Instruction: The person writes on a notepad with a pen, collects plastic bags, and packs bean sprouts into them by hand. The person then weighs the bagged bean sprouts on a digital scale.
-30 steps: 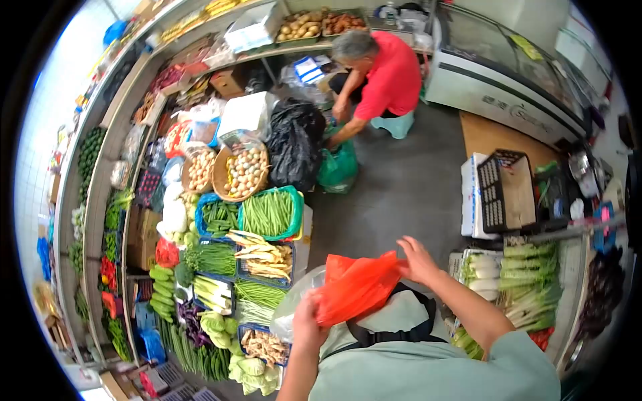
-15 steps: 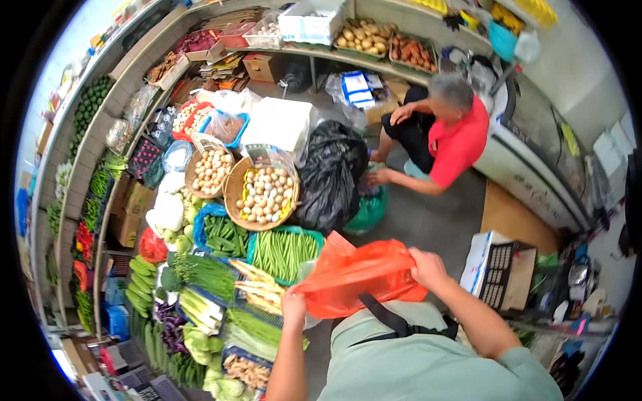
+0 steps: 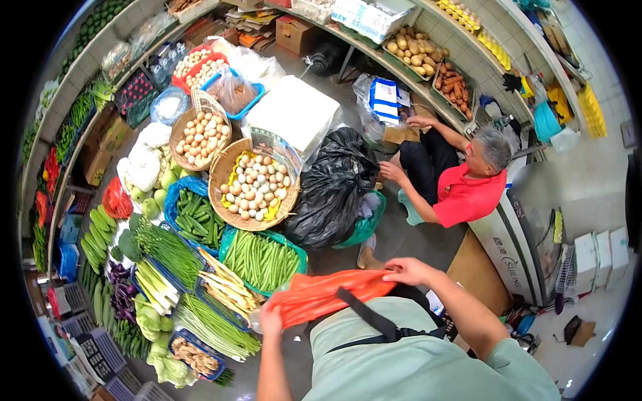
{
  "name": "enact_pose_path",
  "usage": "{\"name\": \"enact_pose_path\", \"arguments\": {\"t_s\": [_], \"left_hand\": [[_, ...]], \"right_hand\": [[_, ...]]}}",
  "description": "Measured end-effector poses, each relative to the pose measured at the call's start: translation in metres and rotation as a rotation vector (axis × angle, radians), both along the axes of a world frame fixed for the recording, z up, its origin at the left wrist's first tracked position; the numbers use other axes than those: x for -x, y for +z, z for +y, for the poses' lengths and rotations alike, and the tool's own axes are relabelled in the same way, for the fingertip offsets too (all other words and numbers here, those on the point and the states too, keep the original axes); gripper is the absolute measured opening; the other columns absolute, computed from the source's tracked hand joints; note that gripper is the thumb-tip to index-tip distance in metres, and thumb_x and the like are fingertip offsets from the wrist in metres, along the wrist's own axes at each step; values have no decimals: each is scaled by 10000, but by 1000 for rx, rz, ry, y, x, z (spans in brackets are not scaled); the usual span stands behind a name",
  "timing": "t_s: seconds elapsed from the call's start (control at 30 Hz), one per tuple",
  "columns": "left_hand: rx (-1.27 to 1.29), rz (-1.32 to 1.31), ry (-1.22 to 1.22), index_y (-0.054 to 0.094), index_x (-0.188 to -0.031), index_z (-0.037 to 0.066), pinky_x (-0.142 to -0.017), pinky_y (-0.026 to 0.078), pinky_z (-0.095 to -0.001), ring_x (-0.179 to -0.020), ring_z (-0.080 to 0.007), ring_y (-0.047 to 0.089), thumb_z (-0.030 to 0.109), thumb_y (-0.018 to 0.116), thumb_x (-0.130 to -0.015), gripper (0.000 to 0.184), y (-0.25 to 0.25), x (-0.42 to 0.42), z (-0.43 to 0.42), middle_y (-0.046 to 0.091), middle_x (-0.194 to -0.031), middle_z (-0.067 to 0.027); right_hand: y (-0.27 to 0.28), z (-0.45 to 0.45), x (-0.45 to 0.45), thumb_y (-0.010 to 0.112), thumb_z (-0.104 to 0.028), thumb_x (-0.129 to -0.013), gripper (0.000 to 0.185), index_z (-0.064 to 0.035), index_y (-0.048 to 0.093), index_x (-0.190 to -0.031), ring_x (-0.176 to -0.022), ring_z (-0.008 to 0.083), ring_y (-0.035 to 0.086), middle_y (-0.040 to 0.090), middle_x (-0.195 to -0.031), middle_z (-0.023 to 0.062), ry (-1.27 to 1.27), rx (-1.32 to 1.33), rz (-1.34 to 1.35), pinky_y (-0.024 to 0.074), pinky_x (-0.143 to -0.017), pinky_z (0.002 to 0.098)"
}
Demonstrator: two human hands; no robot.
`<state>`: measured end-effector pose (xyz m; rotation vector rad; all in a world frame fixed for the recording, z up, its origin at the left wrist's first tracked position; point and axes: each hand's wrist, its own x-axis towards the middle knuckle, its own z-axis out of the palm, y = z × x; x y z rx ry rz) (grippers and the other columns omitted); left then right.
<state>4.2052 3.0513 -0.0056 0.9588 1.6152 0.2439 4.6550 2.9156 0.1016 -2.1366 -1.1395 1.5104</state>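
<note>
Editor: What does each hand hold?

Photographer: A red plastic bag (image 3: 334, 295), at lower center, stretches between two bare hands. The right hand (image 3: 411, 273) pinches one end between thumb and fingers; the left hand (image 3: 271, 321) grips the other, its exact finger placement unclear.

Editor: Why hold it at opposite ends?

Photographer: Seemingly to keep the thin plastic taut.

Editor: And the containers?

Photographer: Beside the left hand, toward center, green beans (image 3: 259, 259) fill a green-lined basket (image 3: 302, 262). Above it, a wicker basket (image 3: 217, 179) cradles eggs (image 3: 257, 187), its raised sides likely stopping them rolling. Lower left, a blue tray (image 3: 215, 375) holds ginger (image 3: 192, 355). Upper right, potatoes (image 3: 416, 52) and carrots (image 3: 453, 87) sit in separate trays, above a seated person in red (image 3: 468, 195).
</note>
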Motion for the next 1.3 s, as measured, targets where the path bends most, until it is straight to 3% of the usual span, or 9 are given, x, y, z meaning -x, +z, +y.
{"name": "enact_pose_path", "arguments": {"t_s": [0.17, 0.2, 0.47, 0.53, 0.6, 0.73, 0.87, 1.1, 1.3], "left_hand": [[56, 288, 588, 644, -1276, -53, -969, 514, -388, -1073, -305, 675, 163, 621, -917, 420, -49, 108, -157, 714, -1168, -192], [178, 763, 332, 648, -1246, -65, -992, 500, -428, -1083, -371, 663, 207, 634, -911, 432, -40, 96, -158, 704, -1164, -244], [-157, 1128, 19, 494, -1340, -83, -1030, 429, -527, -1178, -477, 550, 201, 710, -817, 633, 68, -13, -254, 584, -1262, -305], [-299, 1026, -535, 516, -1348, -27, -924, 506, -474, -999, -402, 628, 102, 726, -778, 621, 36, -69, -207, 653, -1103, -217], [160, 452, -188, 538, -1353, 5, -938, 519, -400, -1040, -337, 652, 153, 815, -763, 668, -6, -170, -119, 674, -1114, -192], [-62, 137, -589, 602, -1304, 21, -909, 546, -405, -1073, -356, 680, 326, 817, -829, 604, -50, -297, 1, 686, -1159, -191], [-232, -124, -409, 682, -1227, 41, -964, 486, -425, -1094, -359, 656, 168, 685, -925, 327, -116, -409, 93, 697, -1157, -186], [-342, -132, -693, 632, -1318, 131, -867, 557, -469, -1012, -409, 688, 276, 571, -1003, 353, -237, -540, 143, 686, -1224, -191], [-74, 204, -819, 378, -1556, 248, -789, 546, -535, -814, -462, 695, 416, 509, -1011, 585, -266, -544, 174, 708, -840, -277]], "right_hand": [[-19, 136, -69, 707, -297, -929, 321, -34, 696, -1113, -993, 294, 676, 709, -1031, 127, -50, -337, -157, 537, -839, 393], [-25, 146, -76, 703, -264, -929, 280, -40, 701, -1099, -977, 291, 678, 710, -1030, 128, -14, -324, -188, 535, -840, 385], [-184, 233, -192, 747, -331, -865, 579, 65, 580, -1252, -1168, 399, 603, 641, -1223, 252, 350, -456, -475, 483, -1011, 443], [-244, 231, -198, 756, -460, -834, 817, 113, 466, -1339, -1178, 426, 599, 595, -1278, 308, 354, -279, -499, 486, -1009, 454], [-309, 218, -213, 757, -582, -788, 1022, 158, 370, -1377, -1103, 471, 626, 612, -1220, 345, 327, -44, -419, 517, -953, 475], [-301, 179, -177, 663, -267, -881, 296, -41, 573, -1049, -830, 453, 664, 667, -847, 240, 180, -87, -70, 528, -713, 535], [-285, 148, -146, 689, -157, -834, 232, -45, 641, -1031, -881, 416, 664, 678, -943, 201, 327, 8, 109, 536, -754, 496], [-292, 123, -148, 733, -141, -771, 297, -62, 659, -1048, -913, 345, 660, 668, -963, 161, 364, 68, -22, 530, -805, 443], [-294, 234, -220, 687, -67, -809, 240, -16, 646, -1040, -944, 350, 630, 660, -1014, 162, 127, -585, -278, 514, -839, 459]]}}
